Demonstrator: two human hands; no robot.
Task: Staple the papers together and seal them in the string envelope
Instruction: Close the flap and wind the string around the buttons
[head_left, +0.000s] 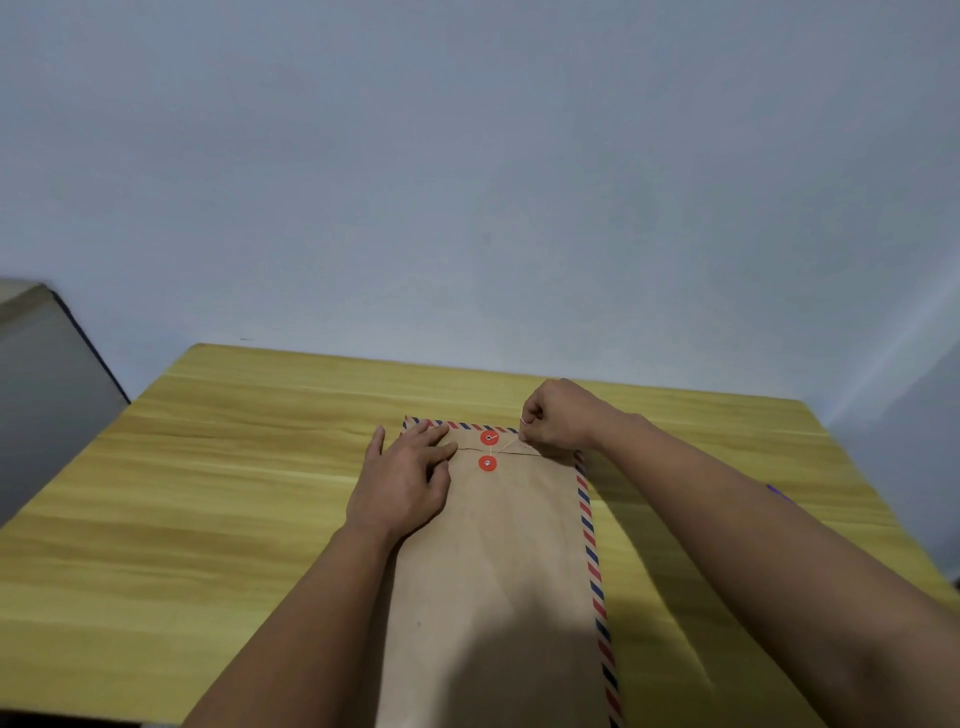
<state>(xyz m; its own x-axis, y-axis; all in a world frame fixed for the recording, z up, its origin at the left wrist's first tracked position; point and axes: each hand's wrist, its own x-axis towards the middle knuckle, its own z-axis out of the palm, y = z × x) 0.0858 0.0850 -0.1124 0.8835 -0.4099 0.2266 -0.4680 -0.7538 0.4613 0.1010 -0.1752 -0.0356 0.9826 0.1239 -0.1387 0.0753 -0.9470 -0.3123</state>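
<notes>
Forearms frame the brown envelope (493, 571), flat on the wooden table (234, 467). Right hand (558, 418) pinches the string (511, 446) beside the upper red button (489, 438); left hand (402, 480), fingers straight, presses the flap.

A wooden table (218, 467) with a yellowish grain runs up to a plain pale blue-grey wall (467, 156). At the far left, beside the table's corner, stands a grey object with a dark edge (47, 374), blurred and cut off by the frame.
</notes>
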